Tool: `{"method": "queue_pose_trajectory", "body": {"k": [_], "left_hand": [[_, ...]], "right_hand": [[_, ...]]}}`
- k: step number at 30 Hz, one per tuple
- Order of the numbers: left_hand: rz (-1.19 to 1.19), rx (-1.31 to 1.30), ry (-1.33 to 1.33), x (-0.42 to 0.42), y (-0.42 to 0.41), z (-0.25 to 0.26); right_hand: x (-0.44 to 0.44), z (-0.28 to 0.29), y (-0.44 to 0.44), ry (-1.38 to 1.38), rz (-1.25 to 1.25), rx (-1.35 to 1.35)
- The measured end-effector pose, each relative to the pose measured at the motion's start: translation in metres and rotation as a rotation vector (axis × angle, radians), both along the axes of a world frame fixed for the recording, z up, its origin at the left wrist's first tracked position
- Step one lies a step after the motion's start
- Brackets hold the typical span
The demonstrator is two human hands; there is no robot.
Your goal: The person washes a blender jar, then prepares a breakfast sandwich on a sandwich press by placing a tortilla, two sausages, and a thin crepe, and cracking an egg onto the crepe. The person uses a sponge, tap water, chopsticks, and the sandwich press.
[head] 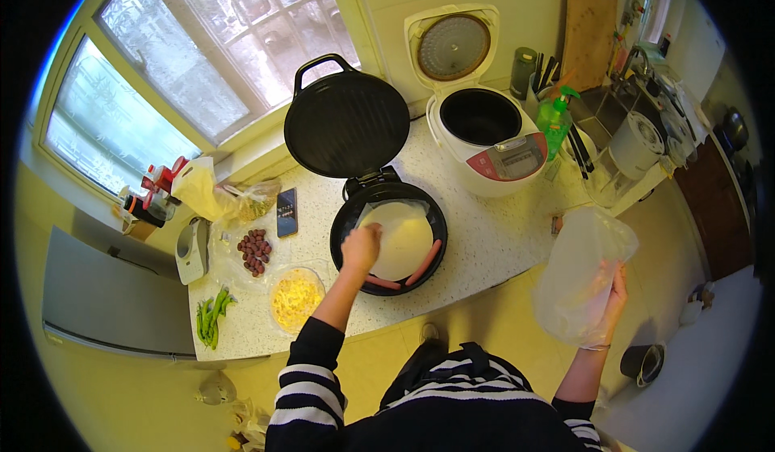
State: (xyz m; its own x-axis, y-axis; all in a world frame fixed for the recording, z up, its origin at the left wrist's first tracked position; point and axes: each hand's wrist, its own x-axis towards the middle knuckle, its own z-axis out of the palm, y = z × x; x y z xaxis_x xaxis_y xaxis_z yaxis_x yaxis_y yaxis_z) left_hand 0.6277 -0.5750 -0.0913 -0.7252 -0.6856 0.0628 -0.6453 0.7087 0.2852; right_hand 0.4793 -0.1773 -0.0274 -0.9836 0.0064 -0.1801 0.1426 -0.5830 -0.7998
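On the counter an electric griddle point(444, 234) stands with its black ridged lid point(348, 126) raised. A pale round flatbread point(402, 246) lies in its pan, and clear film shows along the far edge. Two pink sausages lie by the near rim, one sausage point(425, 263) at the right and the other sausage point(382, 282) at the front. My left hand point(361, 248) is over the left part of the flatbread, its fingers curled; whether they pinch anything is hidden. Off the counter at the right, my right hand point(616, 294) holds up a translucent plastic sheet point(581, 276).
Left of the griddle are a phone point(287, 212), red dates point(254, 252), a bowl of yellow food point(296, 299), green peppers point(212, 319) and a kitchen scale point(192, 252). Rightward stand an open rice cooker point(460, 167), a green pump bottle point(553, 125) and a sink point(590, 110).
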Motion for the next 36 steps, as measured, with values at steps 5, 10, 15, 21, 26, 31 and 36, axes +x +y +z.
{"method": "queue_pose_trajectory", "body": {"k": [5, 10, 15, 21, 26, 31, 36], "left_hand": [[0.126, -0.138, 0.156, -0.001, -0.055, 0.027], [0.179, -0.234, 0.277, -0.008, -0.079, 0.059], [0.059, -0.276, 0.548, -0.004, -0.056, 0.095], [-0.110, 0.368, 1.017, 0.029, -0.016, 0.138], [-0.529, -0.008, 0.711, 0.027, 0.092, 0.099], [-0.722, 0.365, 0.469, 0.002, 0.149, 0.077], [-0.724, 0.441, 0.464, -0.017, 0.073, 0.019]], "right_hand": [[0.006, 0.000, -0.004, 0.034, 0.072, 0.040], [0.007, -0.013, -0.005, 0.124, 0.194, 0.062], [0.031, -0.025, -0.055, 0.606, 0.402, 0.609], [0.061, 0.010, -0.161, 0.722, 0.570, 0.895], [0.054, -0.003, -0.179, 0.175, 0.468, 0.012], [0.073, 0.000, -0.162, 0.196, 0.485, 0.007], [0.006, -0.095, -0.090, -0.089, 0.233, 0.172]]}}
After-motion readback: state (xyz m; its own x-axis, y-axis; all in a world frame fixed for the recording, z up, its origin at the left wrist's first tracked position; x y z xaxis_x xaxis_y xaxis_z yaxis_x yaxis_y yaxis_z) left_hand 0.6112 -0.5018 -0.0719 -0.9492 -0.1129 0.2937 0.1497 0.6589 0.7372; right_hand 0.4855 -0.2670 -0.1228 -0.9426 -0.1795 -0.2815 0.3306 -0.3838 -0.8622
